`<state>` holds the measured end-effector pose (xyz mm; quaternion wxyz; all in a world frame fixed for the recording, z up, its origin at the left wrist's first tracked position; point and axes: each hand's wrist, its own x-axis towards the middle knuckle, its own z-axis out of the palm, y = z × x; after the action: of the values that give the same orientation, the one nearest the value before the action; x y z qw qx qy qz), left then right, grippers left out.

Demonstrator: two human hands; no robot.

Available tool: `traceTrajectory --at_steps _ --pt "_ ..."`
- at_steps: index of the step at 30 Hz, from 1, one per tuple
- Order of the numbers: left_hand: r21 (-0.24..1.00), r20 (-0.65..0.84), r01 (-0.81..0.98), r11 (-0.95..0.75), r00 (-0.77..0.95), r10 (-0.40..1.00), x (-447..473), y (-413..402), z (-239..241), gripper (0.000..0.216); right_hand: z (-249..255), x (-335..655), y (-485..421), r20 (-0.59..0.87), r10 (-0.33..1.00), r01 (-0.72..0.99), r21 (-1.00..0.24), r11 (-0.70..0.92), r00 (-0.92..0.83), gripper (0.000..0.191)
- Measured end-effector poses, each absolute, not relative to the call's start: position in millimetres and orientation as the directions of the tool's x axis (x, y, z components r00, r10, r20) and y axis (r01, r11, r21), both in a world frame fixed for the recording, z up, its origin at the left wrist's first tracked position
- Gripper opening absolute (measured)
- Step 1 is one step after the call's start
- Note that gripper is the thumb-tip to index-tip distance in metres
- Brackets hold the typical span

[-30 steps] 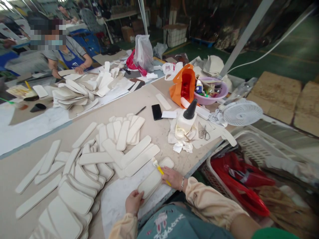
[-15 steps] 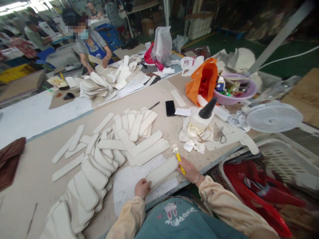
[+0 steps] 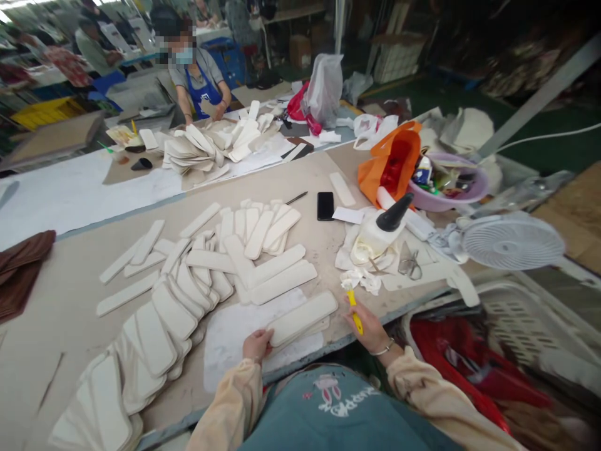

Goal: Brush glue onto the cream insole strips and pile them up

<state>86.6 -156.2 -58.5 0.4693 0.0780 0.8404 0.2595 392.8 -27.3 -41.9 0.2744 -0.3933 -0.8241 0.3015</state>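
My left hand (image 3: 257,344) pinches the near end of a long cream pad (image 3: 303,317), fingers closed on its edge, so the pad lies slanting up and to the right over a white sheet (image 3: 235,338) at the front edge of the worktop (image 3: 56,300). My right hand (image 3: 369,326) is clamped round a yellow-handled brush (image 3: 354,310), its tip pointing up and away from me, just beside the far end of the pad but not touching it.

Just beyond the brush lie crumpled white scraps (image 3: 361,280), and behind them a glue bottle (image 3: 380,232) with a black cone nozzle leans on a pile of cloth, with scissors (image 3: 409,263) beside it. To the left, more cream pads (image 3: 211,263) spread in overlapping rows across the worktop. Farther off are a black phone (image 3: 325,205), an orange bag (image 3: 392,163), a purple bowl (image 3: 457,194) of odds and ends, and a small white fan (image 3: 514,241). Across the worktop another person (image 3: 197,78) in a blue apron works at a heap of pads.
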Motion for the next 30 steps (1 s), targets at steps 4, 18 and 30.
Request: traceTrajectory --at_steps 4,18,30 --pt "0.52 -0.731 -0.1 0.848 -0.566 0.381 87 -157 -62 0.018 -36 403 -28 0.227 0.811 0.481 -0.707 0.518 -0.539 0.004" --pt "0.516 -0.642 0.069 0.854 -0.628 0.439 88 -163 -67 0.025 -22 425 -32 0.226 0.736 0.457 -0.658 0.598 -0.638 0.002" --pt "0.561 -0.571 0.088 0.823 -0.678 0.462 89 -164 -66 0.019 -35 444 -31 0.248 0.692 0.452 -0.602 0.659 -0.678 0.002"
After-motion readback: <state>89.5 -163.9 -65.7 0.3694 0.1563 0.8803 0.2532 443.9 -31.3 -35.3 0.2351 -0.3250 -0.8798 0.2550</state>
